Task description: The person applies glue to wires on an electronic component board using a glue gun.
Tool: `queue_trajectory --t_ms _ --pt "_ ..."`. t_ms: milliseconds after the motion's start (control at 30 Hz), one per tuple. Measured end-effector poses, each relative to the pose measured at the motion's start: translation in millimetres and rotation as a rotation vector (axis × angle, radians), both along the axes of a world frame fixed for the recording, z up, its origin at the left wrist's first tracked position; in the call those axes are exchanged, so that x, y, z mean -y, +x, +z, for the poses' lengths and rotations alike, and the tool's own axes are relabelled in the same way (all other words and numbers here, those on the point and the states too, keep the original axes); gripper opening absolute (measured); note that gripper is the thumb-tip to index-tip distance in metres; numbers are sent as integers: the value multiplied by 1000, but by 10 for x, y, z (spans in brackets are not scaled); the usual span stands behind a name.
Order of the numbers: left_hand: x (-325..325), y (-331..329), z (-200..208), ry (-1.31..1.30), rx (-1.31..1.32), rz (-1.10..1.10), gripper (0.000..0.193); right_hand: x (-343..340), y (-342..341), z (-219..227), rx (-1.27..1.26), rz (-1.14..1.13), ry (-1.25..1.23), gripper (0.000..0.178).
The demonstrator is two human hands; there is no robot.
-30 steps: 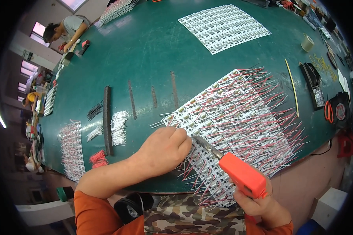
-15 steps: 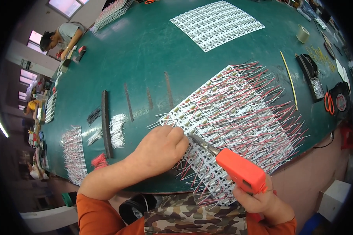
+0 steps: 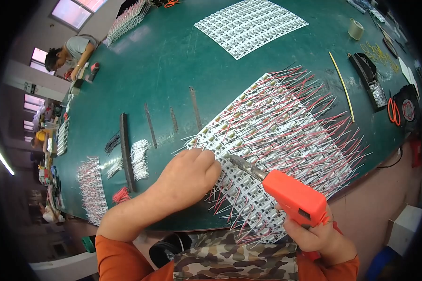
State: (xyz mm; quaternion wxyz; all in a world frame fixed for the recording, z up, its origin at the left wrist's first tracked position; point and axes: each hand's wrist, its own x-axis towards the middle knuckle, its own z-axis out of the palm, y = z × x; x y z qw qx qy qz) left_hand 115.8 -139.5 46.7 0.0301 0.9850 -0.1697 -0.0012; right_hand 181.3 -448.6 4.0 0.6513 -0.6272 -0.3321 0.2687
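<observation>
A large white circuit board panel (image 3: 272,140) lies on the green table, with many red and white wires attached, most of them fanning out on its right. At its left edge my left hand (image 3: 192,171) is closed, fingers pinched downward; what they hold is hidden beneath the hand. White wire ends poke out just beyond the knuckles. My right hand (image 3: 314,234) grips a red soldering gun (image 3: 295,196) by its handle. Its dark metal tip points left, over the panel and close to my left fingers. Whether the tip touches the board I cannot tell.
Left of my arm are a dark bar (image 3: 126,152), white wires (image 3: 139,159), red wires (image 3: 121,195) and a wired panel (image 3: 93,187). Another panel (image 3: 251,25) lies at the far side. Orange-handled scissors (image 3: 394,112) and a black box (image 3: 368,82) are right. A co-worker (image 3: 75,54) sits far left.
The soldering gun has shifted slightly right, its tip a little farther from my left fingers. My left hand keeps its pinch at the panel's edge. The whole view has turned slightly.
</observation>
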Motion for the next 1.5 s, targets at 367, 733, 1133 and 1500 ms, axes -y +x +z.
queue_trajectory --t_ms 367,733,1133,1500 --pt "-13 -103 -98 -74 151 56 18 127 14 64 44 79 -46 65" --pt "15 -103 -111 -98 116 -21 15 176 -107 -74 71 65 -44 65" --pt "49 -66 -51 -65 -37 5 22 69 -57 14 70 89 -48 65" --pt "71 -50 -53 -80 -10 5 9 29 -26 47 152 94 -45 66"
